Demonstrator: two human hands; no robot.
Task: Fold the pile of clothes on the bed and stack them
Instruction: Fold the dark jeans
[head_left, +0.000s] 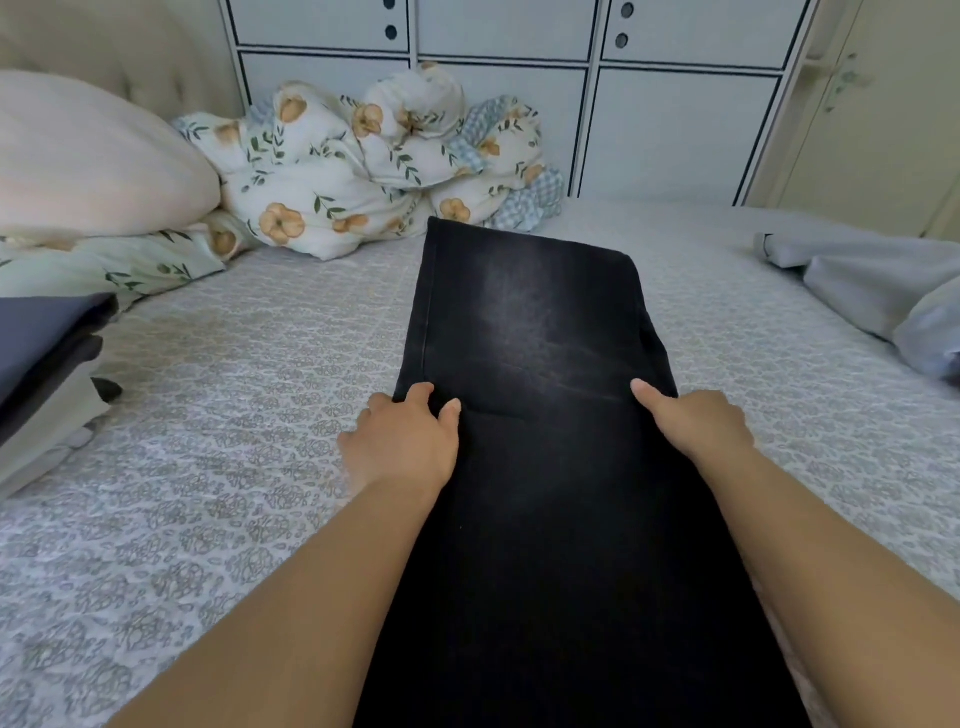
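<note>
Grey patterned bedspread (218, 395) is seen covering the bed from the near edge to the far wall. Dark jeans (524, 364) are laid lengthwise down the middle of it, running from the near edge of view to a straight far end just short of the bedding heap; a faded lighter patch is noted on the far half.

Both forearms are extended over the near half of the jeans. The left hand (402, 447) is placed at the left edge of the jeans, its thumb and forefinger curled onto the dark cloth and the remaining fingers tucked over the seam, so that the edge is pinched. The right hand (696, 421) is set at the right edge, thumb lying on top of the fabric and the fingers hidden beyond the edge; the edge appears to be gripped there.

At the left, a stack of folded clothes (47, 374) in navy, charcoal and pale grey is recorded, well apart from the jeans. At the right, a rumpled light-grey garment (878, 291) lies unfolded on the bedspread.

Farther off, a floral duvet (363, 171) is bunched against the wall, with a cream pillow (88, 156) to its left. White cabinet doors (675, 119) with round finger holes are recorded behind the bed.
</note>
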